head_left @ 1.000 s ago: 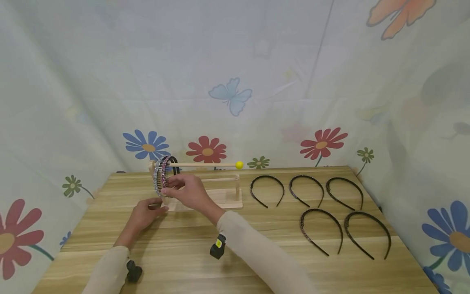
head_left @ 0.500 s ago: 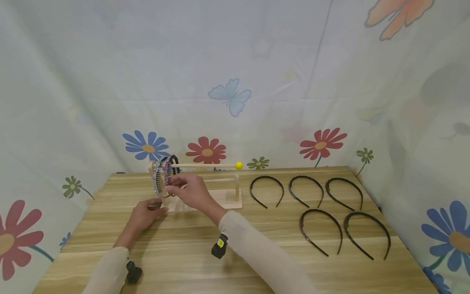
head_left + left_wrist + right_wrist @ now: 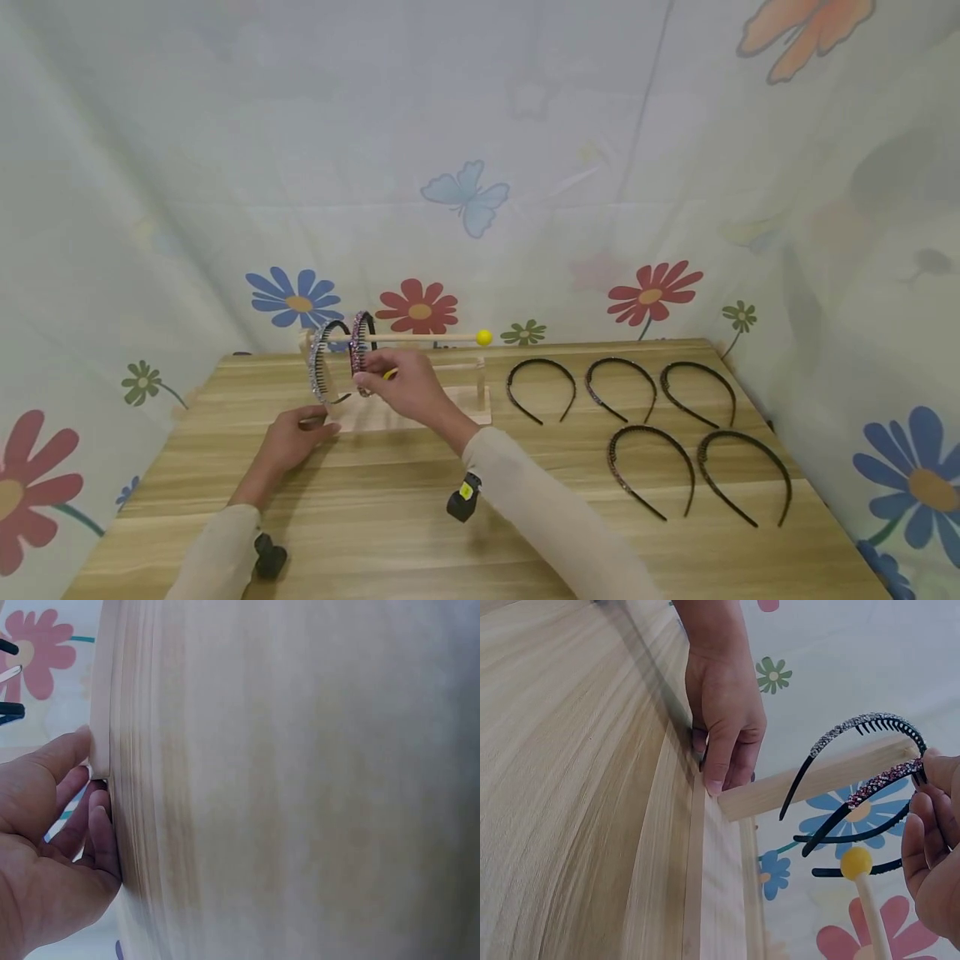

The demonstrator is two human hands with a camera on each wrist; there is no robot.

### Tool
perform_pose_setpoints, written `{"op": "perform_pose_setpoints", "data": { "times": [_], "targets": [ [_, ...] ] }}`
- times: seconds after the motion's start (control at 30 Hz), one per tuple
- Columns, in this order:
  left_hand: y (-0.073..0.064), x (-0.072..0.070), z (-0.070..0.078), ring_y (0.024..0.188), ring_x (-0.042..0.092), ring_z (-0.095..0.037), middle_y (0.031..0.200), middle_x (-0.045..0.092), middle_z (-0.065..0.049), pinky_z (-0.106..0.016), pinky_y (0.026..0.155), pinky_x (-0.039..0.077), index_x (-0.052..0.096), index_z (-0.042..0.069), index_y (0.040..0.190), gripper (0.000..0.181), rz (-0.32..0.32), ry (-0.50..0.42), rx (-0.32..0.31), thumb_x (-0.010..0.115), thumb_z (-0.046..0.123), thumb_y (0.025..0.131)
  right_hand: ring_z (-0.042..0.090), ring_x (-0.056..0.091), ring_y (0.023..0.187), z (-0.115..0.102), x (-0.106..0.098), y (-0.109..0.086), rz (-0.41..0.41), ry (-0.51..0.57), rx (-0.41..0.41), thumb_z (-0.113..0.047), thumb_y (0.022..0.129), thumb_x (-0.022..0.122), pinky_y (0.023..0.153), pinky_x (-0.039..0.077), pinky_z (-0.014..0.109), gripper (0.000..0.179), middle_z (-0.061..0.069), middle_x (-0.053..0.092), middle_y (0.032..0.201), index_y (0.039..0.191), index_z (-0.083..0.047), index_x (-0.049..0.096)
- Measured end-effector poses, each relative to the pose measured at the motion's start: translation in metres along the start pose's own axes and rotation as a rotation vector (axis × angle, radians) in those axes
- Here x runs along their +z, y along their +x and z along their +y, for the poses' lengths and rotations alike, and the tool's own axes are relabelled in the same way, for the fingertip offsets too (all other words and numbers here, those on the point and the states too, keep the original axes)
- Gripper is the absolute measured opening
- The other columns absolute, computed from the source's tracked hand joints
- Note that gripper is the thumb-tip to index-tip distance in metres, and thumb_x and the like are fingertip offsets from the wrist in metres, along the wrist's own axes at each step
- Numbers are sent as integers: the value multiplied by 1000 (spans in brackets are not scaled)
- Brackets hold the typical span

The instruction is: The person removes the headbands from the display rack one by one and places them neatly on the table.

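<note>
My right hand (image 3: 408, 385) pinches a headband (image 3: 357, 346) with pink glitter and comb teeth between thumb and fingers. It hangs over the rod (image 3: 427, 337) of a wooden stand, whose tip carries a yellow ball (image 3: 484, 337). Left of it, a silver-glitter headband (image 3: 317, 367) hangs by the stand's left post (image 3: 817, 780), apart from the pink one. The left end of the stand's base (image 3: 103, 690) is gripped by my left hand (image 3: 296, 437), thumb on one side and fingers at the corner. In the right wrist view, the right hand's fingers partly hide the pink headband.
Several dark headbands lie flat in two rows on the right of the wooden table (image 3: 390, 517), among them one near the stand (image 3: 542, 392) and one at the front right (image 3: 745, 477). A flowered curtain (image 3: 480, 108) hangs behind the table.
The pink headband has moved right along the rod in my right hand, opening a gap from the silver one. My left hand stays at the base.
</note>
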State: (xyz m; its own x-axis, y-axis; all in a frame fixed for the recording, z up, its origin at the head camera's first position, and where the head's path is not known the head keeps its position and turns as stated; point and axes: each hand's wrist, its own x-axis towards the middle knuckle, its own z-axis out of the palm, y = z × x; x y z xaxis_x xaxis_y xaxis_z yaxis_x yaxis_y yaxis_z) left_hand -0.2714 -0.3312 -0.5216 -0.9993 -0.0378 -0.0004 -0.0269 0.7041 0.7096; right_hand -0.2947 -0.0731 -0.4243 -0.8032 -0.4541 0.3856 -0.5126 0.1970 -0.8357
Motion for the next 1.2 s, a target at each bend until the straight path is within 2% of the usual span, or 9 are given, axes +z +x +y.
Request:
{"op": "perform_pose_setpoints", "data": {
  "times": [0.3,0.47,0.67,0.97,1.2],
  "targets": [
    [0,0,0,112,68,-40,127,67,-27,-51,91,56,63,-5,134,54,3,3,-7,74,32,96,1,67,85,-3,-13,-3,11,-39,-13,-29,97,73,76,55,17,25,-4,76,98,114,-10,75],
    [0,0,-1,111,69,-39,127,67,-26,-46,89,57,63,-5,134,54,4,13,-11,74,31,96,4,68,86,-7,-23,-7,9,-27,-10,-29,98,72,76,56,18,26,-4,76,100,115,-10,74],
    [0,1,0,110,69,-38,126,68,-26,-43,86,57,63,-6,134,54,7,14,-12,75,30,95,2,67,87,-7,-32,-9,22,-19,7,-30,98,72,77,56,19,26,-6,76,99,116,-12,75],
    [1,1,-1,113,67,-41,130,65,-28,-50,90,56,62,-6,135,54,2,5,-19,74,29,96,2,67,87,-6,-43,-12,47,-27,9,-30,97,72,77,57,19,26,-5,76,101,115,-12,76],
    [1,2,-3,113,67,-41,131,65,-28,-51,91,56,61,-7,135,54,-4,6,0,74,29,96,10,70,86,-8,-53,-14,63,-10,-13,-24,97,73,75,58,21,23,0,76,104,114,-9,76]
  ]
}}
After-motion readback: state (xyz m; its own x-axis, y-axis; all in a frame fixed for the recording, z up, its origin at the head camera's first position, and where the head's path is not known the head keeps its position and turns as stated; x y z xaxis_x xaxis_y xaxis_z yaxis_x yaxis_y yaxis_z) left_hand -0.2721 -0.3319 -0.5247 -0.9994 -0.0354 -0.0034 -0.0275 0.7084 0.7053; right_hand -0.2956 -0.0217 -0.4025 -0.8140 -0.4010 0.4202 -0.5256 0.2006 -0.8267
